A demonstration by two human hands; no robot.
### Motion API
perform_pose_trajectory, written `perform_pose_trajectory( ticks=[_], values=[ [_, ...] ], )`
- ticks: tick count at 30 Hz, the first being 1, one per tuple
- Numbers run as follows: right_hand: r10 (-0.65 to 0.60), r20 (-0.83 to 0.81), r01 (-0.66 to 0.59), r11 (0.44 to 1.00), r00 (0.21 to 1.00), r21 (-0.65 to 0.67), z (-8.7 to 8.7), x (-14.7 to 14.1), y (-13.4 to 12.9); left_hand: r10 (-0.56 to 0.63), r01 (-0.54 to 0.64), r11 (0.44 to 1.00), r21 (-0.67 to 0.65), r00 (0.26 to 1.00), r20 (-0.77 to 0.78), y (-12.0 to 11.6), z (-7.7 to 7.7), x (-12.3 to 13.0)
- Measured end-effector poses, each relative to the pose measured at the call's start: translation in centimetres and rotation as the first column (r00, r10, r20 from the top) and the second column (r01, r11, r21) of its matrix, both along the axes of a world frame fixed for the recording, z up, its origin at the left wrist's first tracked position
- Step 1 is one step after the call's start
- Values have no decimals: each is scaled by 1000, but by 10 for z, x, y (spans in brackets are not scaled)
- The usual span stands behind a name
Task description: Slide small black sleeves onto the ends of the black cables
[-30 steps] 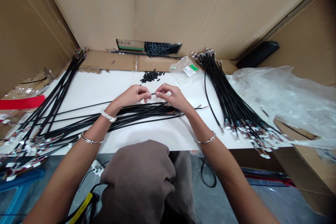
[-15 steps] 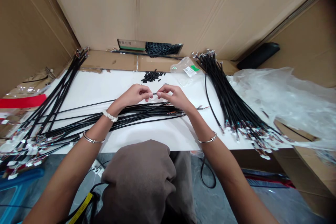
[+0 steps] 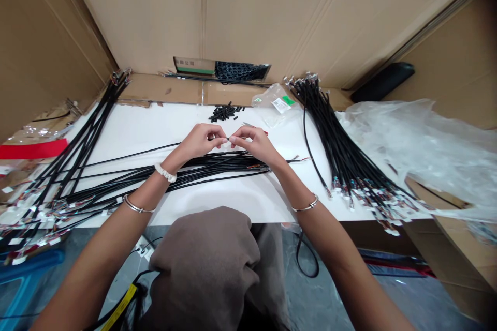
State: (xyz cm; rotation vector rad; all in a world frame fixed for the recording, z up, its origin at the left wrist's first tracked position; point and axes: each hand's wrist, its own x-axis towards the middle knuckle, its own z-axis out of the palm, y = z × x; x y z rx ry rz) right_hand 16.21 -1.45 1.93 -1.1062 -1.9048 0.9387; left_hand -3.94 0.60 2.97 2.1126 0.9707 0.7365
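My left hand [image 3: 205, 139] is closed in a pinch on a black cable [image 3: 132, 154] that runs in from the left. Fingertip to fingertip with it, my right hand [image 3: 248, 140] pinches at the cable's end; a bit of dark material shows there, and whether it is the cable itself or a short tube I cannot tell. Below both hands lies a bundle of black cables [image 3: 202, 171] with bare coloured wires at the right ends. Beyond the hands is a pile of short black tubes [image 3: 223, 113]. Scissors [image 3: 250, 125] with red handles lie partly hidden behind my right hand.
A thick bundle of black cables [image 3: 330, 134] with white connectors lies on the right, near crumpled clear plastic [image 3: 438, 150]. More cables [image 3: 97, 124] cross on the left. A clear bag [image 3: 274, 106] sits at the back of the white table [image 3: 217, 201], against cardboard walls.
My hands have come closer together, closing the small gap between the fingertips. The left moved slightly right, the right slightly left, and the scissors now show more.
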Motion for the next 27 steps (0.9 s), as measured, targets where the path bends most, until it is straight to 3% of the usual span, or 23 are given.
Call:
perform_pose_trajectory(
  ticks=[5, 10, 17, 27],
  values=[
    [7, -13, -7, 999, 1000, -31, 1, 2, 2, -9, 9, 1000, 17, 1000, -21, 2, -1, -3],
    [-64, -55, 61, 997, 996, -48, 5, 9, 3, 4, -3, 999, 33, 1000, -30, 0, 3, -4],
    [-6, -15, 5, 1000, 1000, -11, 5, 2, 0, -17, 17, 997, 69, 1000, -1, -4, 0, 4],
    [-55, -23, 55, 998, 998, -4, 9, 16, 5, 6, 8, 989, -146, 995, 95, 1, 3, -3]
  ],
)
